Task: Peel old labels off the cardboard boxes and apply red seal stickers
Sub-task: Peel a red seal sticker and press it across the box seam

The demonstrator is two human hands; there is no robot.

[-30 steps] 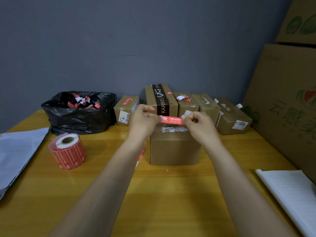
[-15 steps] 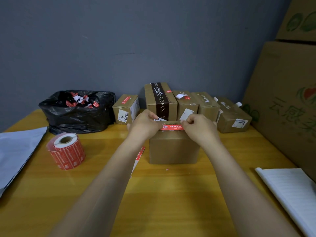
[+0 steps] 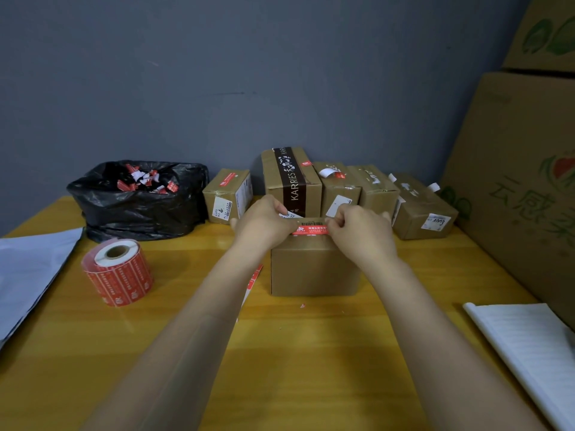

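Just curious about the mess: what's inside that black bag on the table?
The black bag holds crumpled red and white sticker scraps, visible at its open top. Whatever lies deeper is hidden by the plastic.

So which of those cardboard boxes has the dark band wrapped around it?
The tallest box, in the middle of the back row: a dark brown band printed KARRIES runs over its top and down its front. Nothing else there has such a band.

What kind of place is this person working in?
Most likely a small parcel-packing or shipping corner: a row of small cardboard boxes along the wall, a roll of red seal stickers on the wooden table, a black bag of peeled label scraps, and big cartons stacked at the right.
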